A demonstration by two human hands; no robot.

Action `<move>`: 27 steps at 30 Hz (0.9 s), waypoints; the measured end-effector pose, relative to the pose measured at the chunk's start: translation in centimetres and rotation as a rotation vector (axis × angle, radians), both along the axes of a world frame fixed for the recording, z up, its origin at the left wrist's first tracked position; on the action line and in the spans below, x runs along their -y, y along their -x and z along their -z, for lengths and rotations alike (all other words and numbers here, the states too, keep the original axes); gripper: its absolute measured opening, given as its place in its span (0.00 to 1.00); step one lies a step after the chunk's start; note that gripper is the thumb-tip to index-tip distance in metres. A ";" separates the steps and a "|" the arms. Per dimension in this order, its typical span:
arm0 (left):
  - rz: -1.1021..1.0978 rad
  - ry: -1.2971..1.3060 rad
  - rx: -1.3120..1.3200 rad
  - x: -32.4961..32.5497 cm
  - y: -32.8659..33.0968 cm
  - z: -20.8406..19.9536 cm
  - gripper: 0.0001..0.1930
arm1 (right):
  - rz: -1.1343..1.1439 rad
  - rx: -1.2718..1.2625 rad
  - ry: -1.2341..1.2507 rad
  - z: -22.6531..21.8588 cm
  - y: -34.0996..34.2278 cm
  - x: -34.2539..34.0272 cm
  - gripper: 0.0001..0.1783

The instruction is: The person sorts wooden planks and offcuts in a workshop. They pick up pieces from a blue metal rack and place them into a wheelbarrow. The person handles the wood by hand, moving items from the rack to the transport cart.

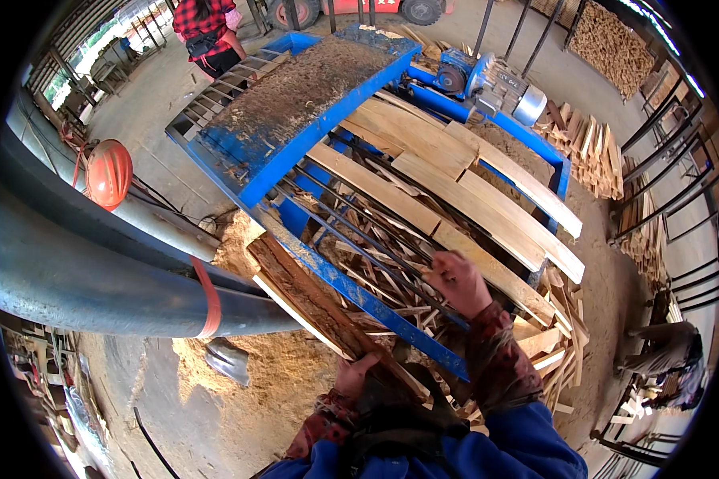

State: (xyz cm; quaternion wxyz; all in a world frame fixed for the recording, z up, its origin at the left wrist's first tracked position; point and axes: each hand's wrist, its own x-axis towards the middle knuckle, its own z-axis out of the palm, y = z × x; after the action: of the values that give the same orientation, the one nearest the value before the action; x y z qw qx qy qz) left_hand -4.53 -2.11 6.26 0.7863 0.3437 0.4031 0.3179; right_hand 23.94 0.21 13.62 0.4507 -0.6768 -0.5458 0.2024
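Note:
My left hand (355, 376) grips the near end of a long bark-edged board (299, 291), which leans along the outside of the blue machine frame (367, 299). Over the frame's dark metal rods (351, 227) is my right hand (458, 284), its fingers curled in. Whatever it may hold is hidden. Just beyond it, pale sawn planks (399, 191) lie lengthwise on the rods, some end to end. Thin wood offcuts (375, 275) fill the space beneath the rods.
A blue cover strewn with sawdust (295, 104) spans the machine's far end, beside an electric motor (511, 96). At left are a large grey pipe (128, 263) and an orange-red round lamp-like thing (109, 174). Another person (204, 32) stands far left. Stacked wood (587, 152) lies right.

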 end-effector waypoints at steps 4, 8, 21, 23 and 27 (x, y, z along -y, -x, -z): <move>-0.035 0.072 0.023 -0.2 -0.1 -0.2 0.17 | 0.044 0.136 0.043 0.3 -4.3 -1.4 0.18; -0.082 0.116 -0.006 -0.4 0.1 0.0 0.17 | 0.028 0.208 0.127 0.4 -6.7 -2.5 0.18; -0.124 0.179 0.009 -1.3 -0.8 1.6 0.19 | 0.182 0.474 0.208 5.8 -15.0 -7.2 0.20; -0.125 0.165 -0.011 -1.5 -0.8 1.7 0.19 | 0.130 0.529 0.239 5.0 -14.6 -9.3 0.19; -0.074 -0.057 -0.071 -1.1 -0.8 1.2 0.17 | -0.026 0.675 0.021 6.5 -13.6 -16.4 0.15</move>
State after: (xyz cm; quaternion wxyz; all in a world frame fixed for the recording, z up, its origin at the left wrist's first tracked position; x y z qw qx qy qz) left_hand -3.70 -1.03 5.08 0.7490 0.3620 0.4341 0.3457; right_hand 37.50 16.60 7.10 0.2347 -0.7033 -0.6707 -0.0218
